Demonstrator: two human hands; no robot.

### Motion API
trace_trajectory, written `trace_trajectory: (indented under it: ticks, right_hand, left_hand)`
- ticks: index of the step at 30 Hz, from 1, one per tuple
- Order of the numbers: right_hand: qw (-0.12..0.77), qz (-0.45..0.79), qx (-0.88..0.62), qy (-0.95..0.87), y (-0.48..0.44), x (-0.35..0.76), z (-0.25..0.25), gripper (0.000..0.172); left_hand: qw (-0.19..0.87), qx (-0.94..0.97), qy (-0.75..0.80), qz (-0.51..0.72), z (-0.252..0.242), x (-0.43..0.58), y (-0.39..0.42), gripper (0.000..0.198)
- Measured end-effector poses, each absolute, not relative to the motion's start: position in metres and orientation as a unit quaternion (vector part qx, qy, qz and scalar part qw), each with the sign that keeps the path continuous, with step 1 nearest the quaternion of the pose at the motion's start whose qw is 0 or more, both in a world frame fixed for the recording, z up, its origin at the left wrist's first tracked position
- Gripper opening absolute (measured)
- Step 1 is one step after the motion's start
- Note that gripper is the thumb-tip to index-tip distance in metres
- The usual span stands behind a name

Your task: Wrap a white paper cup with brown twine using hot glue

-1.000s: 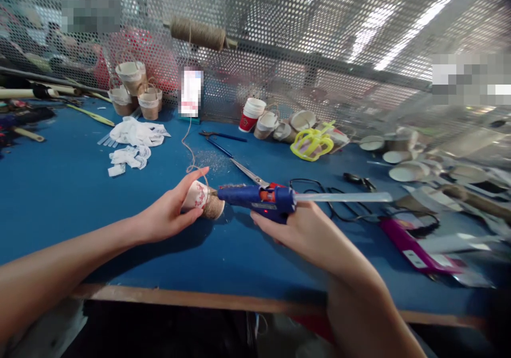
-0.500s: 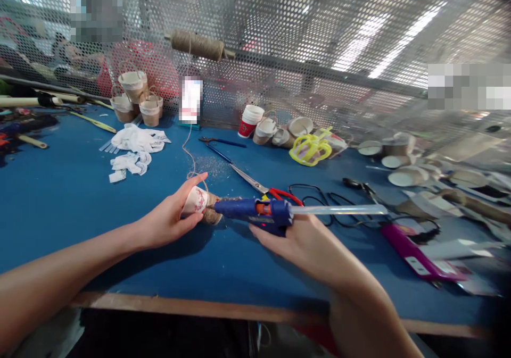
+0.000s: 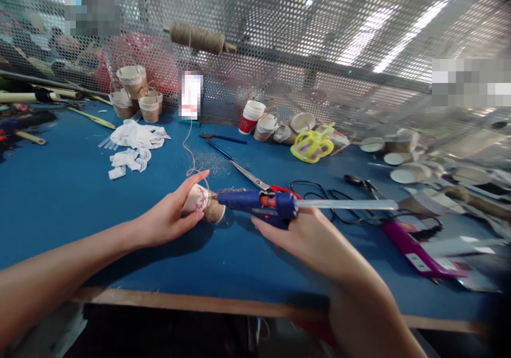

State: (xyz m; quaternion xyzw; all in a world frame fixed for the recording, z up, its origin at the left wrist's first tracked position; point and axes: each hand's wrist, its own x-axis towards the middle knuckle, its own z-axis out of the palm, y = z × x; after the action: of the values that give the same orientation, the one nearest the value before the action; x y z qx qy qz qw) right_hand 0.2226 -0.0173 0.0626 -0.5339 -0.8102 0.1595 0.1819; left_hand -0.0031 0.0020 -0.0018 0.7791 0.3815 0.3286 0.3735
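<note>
My left hand [image 3: 170, 217] is closed around a small paper cup [image 3: 196, 199], white with a red pattern, tilted on its side. Its right end is wrapped in brown twine [image 3: 214, 212]. A loose strand of twine [image 3: 187, 148] runs from the cup up to the spool [image 3: 197, 38] on the mesh. My right hand [image 3: 297, 235] grips a blue hot glue gun [image 3: 257, 202], whose nozzle is at the edge of the twine wrap; whether it touches, I cannot tell. A clear glue stick [image 3: 347, 204] sticks out of the gun's back, and a red light glows on its side.
Behind the gun lie red-handled scissors [image 3: 249, 174] and blue-handled pliers [image 3: 223, 139]. White paper scraps [image 3: 138, 134], twine-wrapped cups [image 3: 133, 81], a yellow plastic crown-shaped piece [image 3: 312, 146] and a purple power strip [image 3: 419, 251] are spread over the blue table [image 3: 72, 188].
The glue gun has shifted slightly right and up, its nozzle drawing back a little from the twine wrap. More of the wrapped end shows. My left hand still holds the cup.
</note>
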Motion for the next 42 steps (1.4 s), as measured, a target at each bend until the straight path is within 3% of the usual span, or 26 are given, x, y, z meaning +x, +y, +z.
trace_trajectory:
  ticks: [9,18,23,42]
  right_hand:
    - [0.132,0.161,-0.559,-0.802,-0.021,0.222,0.060,0.015]
    - [0.203,0.178,-0.543,-0.795,-0.020,0.221,0.070,0.018]
    - [0.194,0.169,-0.571,-0.779,-0.020,0.222,0.071,0.023]
    - [0.209,0.176,-0.538,-0.797,-0.022,0.226,0.066,0.011]
  left_hand:
    - [0.363,0.772,0.392,0.343,-0.001,-0.002,0.004,0.064]
    - [0.364,0.791,0.368,0.325,0.000,-0.003,-0.001,0.065]
    - [0.341,0.808,0.361,0.318,0.001,-0.003,-0.002,0.063]
    - [0.346,0.802,0.348,0.340,-0.001,-0.004,0.001,0.064]
